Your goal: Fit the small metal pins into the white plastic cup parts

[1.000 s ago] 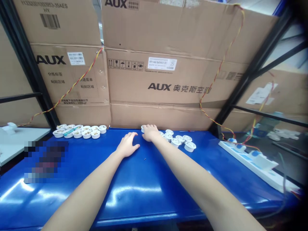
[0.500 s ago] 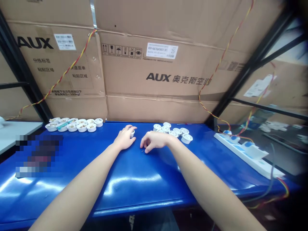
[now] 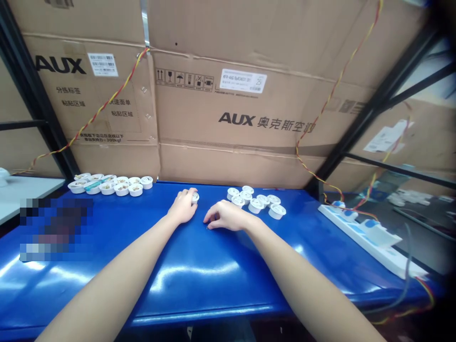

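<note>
The left hand (image 3: 181, 209) is curled around one white tub (image 3: 195, 196), thumb on the near side and fingers beyond; the grip appears meant to keep the tub from sliding on the glossy blue table (image 3: 199, 268). The tub sits upright between the two groups, within reach of both hands. The right hand (image 3: 230, 216) is half closed, palm down, fingertips at a tiny piece (image 3: 207, 227) on the table; whether they pinch it cannot be told. Such a low, bent posture suits a small object. The left group (image 3: 121, 189) stands in close rows near the cardboard (image 3: 228, 164), presumably for order, with a teal item (image 3: 95, 185) lying across some rims. The right group (image 3: 277, 212) is looser, set apart.
</note>
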`<state>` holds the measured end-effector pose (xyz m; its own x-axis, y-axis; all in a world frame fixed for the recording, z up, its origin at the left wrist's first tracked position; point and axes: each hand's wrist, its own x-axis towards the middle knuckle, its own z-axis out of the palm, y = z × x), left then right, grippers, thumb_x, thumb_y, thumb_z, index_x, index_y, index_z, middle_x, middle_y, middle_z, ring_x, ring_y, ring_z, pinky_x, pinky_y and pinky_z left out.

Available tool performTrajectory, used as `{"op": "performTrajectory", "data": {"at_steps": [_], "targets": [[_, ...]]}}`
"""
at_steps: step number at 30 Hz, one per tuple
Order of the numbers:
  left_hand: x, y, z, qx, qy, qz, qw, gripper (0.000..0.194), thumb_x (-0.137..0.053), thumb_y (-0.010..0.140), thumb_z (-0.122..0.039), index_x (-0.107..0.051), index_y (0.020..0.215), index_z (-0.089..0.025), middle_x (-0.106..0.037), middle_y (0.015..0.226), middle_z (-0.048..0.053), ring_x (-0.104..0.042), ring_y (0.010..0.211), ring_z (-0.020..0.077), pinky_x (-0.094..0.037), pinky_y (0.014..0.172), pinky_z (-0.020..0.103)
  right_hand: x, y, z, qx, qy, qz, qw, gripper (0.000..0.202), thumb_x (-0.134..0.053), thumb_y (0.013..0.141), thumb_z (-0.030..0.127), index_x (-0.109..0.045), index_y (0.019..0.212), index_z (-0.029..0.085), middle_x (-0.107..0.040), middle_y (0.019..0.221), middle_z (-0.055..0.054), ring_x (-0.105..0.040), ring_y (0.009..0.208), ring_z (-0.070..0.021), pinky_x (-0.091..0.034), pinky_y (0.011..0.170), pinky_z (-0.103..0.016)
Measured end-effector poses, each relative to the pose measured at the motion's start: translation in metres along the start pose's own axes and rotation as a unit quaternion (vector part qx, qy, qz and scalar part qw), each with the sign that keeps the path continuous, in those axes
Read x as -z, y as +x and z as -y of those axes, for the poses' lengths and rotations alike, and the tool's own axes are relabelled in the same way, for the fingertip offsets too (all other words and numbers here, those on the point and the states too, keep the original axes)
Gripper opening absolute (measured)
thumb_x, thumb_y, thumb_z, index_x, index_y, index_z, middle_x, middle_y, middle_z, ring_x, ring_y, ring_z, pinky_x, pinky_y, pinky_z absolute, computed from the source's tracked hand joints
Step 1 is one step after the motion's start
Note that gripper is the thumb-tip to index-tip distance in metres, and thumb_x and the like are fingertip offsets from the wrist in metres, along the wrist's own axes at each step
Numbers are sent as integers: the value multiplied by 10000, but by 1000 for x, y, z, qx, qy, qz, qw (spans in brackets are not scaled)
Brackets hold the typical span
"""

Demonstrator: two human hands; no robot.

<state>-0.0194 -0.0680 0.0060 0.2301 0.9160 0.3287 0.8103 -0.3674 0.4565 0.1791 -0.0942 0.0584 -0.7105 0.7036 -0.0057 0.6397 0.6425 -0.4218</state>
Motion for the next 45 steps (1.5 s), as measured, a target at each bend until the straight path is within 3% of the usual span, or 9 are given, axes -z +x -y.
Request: {"op": "performTrajectory", "data": {"at_steps": [9, 16, 24, 34, 41, 45], "targets": [[1, -1, 1, -26, -8, 2, 1000, 420, -543, 824, -217, -518, 1243, -222, -608, 1142, 109, -527, 1106, 305, -434, 987, 475, -7, 0, -9, 57, 49, 7, 997, 121, -718, 777, 259, -784, 873, 223, -735, 796, 1, -624, 682, -132, -420, 648, -229], [4, -3, -1, -35, -7, 11, 999, 430, -531, 836, -207, -520, 1266, -215, -610, 1175, 113, -522, 1145, 305, -428, 1009, 464, -13, 2, -7, 55, 2, -23, 998, 78, -660, 823, 225, -734, 833, 204, -697, 769, -7, -582, 668, -128, -384, 637, -234], [4, -3, 0, -39, -9, 15, 999, 416, -534, 838, -208, -533, 1254, -224, -615, 1172, 106, -534, 1155, 296, -425, 1015, 463, -17, 4, -9, 42, 24, -48, 998, 86, -650, 822, 204, -732, 849, 201, -701, 795, -6, -587, 679, -129, -394, 657, -234], [4, -3, -2, -42, -5, 14, 999, 417, -543, 840, -221, -536, 1256, -243, -614, 1181, 104, -538, 1159, 303, -432, 1003, 465, -21, 4, -3, 19, -70, -60, 996, 128, -514, 921, 227, -627, 866, 198, -674, 864, -41, -590, 776, -165, -373, 705, -257], [5, -5, -1, -65, -7, 25, 998, 400, -556, 860, -306, -546, 1258, -260, -609, 1187, 92, -547, 1145, 305, -445, 987, 466, -21, 7, -6, 28, -2, -115, 993, 133, -473, 933, 206, -593, 876, 196, -661, 857, -20, -564, 730, -140, -387, 694, -249], [9, -7, -6, -117, -50, 26, 992, 395, -606, 838, -360, -585, 1222, -269, -555, 1246, 72, -548, 1156, 262, -443, 1023, 403, -22, 9, -13, -4, 43, -138, 989, 148, -461, 930, 215, -585, 851, 195, -671, 838, -12, -585, 751, -141, -410, 731, -260]]}}
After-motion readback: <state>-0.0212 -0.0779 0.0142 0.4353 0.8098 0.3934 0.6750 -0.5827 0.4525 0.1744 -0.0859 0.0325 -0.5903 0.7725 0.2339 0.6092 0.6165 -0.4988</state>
